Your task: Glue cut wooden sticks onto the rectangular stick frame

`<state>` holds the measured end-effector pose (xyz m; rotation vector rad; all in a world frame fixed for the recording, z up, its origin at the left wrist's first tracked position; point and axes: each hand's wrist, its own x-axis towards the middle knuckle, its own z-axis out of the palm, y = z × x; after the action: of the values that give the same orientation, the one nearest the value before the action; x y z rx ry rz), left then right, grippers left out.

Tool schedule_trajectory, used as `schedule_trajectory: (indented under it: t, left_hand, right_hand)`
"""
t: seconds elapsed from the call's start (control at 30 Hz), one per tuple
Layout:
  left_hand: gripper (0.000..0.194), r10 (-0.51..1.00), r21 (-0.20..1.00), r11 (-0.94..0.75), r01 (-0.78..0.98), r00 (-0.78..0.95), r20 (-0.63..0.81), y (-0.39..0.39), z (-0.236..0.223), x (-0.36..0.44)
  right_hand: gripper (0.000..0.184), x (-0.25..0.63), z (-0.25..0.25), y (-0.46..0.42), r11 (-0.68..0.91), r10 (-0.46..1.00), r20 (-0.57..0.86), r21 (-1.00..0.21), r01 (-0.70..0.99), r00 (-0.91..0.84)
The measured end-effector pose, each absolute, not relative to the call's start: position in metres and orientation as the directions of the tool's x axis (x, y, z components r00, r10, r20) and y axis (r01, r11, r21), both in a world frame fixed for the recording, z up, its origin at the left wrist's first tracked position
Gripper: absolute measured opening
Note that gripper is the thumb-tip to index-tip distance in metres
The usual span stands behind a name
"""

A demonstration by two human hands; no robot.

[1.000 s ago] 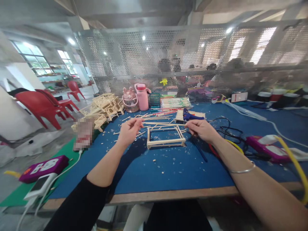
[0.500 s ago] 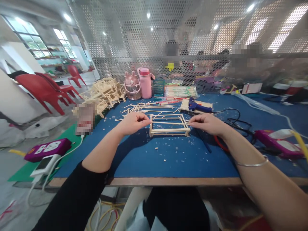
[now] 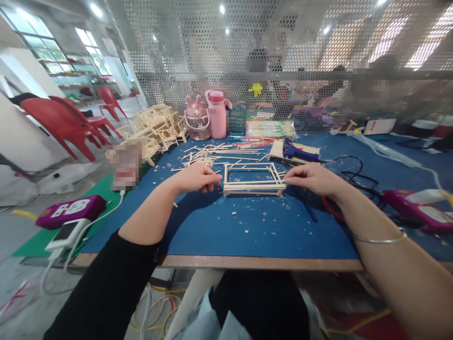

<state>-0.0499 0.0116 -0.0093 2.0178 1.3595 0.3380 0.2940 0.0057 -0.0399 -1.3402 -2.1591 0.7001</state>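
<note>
A small rectangular frame of thin wooden sticks (image 3: 253,188) lies on the blue table top (image 3: 255,226) in front of me. My left hand (image 3: 196,178) rests just left of the frame with its fingers curled together; I cannot make out anything in them. My right hand (image 3: 309,178) is at the frame's right end, its fingertips pinched on a thin stick (image 3: 258,182) that lies along the top of the frame.
Loose sticks (image 3: 212,156) and a blue glue gun (image 3: 297,152) lie behind the frame. Finished stick frames (image 3: 155,127) are piled at the back left beside two pink bottles (image 3: 217,120). Black cables (image 3: 350,174) and a purple power strip (image 3: 410,208) lie to the right. People sit behind a mesh screen (image 3: 283,56).
Both hands came down with a long thin stick from above the frame onto its top. My left hand moved right, up to the frame's left end. The view tilted downward.
</note>
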Motion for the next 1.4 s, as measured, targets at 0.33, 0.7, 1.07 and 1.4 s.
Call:
schedule_trajectory:
  t: [0.33,0.7,1.07,1.4]
  left_hand:
    - [0.03,0.866,0.665,-0.262,0.699,0.475,-0.158,0.011,-0.014,-0.047]
    - [0.026,0.914,0.608,-0.25,0.754,0.391,-0.109,0.008,-0.007,-0.044]
    - [0.024,0.832,0.326,-0.487,0.81,0.317,0.455,-0.031,-0.033,-0.038]
    - [0.029,0.833,0.29,-0.45,0.844,0.281,0.476,-0.034,-0.051,-0.03]
  right_hand:
    - [0.022,0.292,-0.042,0.006,0.361,0.909,0.123,-0.708,0.607,-0.398]
    - [0.022,0.294,-0.043,0.006,0.298,0.904,0.032,-0.761,0.576,-0.426]
    - [0.015,0.291,-0.035,0.004,0.327,0.897,0.07,-0.77,0.549,-0.435]
    - [0.016,0.294,-0.04,0.006,0.351,0.896,0.101,-0.757,0.551,-0.433]
